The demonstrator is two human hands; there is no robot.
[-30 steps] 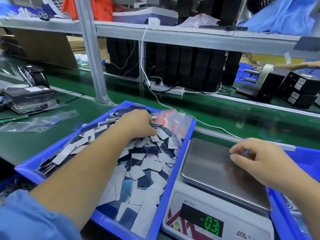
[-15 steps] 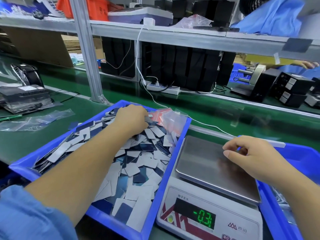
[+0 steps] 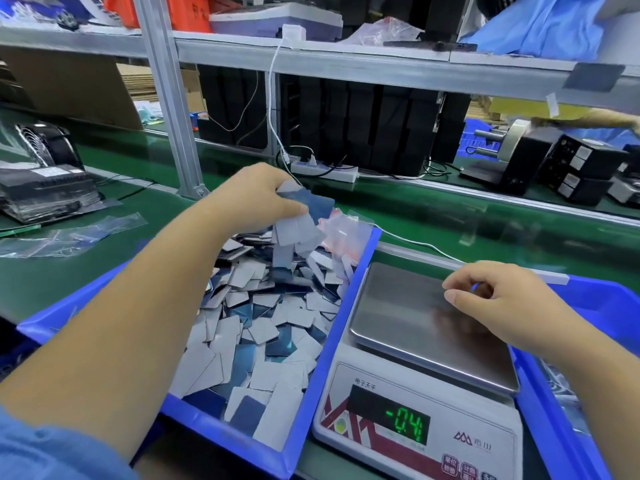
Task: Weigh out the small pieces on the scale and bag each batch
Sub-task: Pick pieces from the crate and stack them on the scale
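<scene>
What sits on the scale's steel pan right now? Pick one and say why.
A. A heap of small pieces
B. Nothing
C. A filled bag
B: the scale pan is bare steel, while the left hand holds a bunch of small pieces above the blue bin.

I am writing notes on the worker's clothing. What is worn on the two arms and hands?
Both hands, left hand and right hand, are bare: no gloves, rings or watch visible. The forearms are bare too. A light blue sleeve covers the left upper arm; no right sleeve is in view.
</scene>
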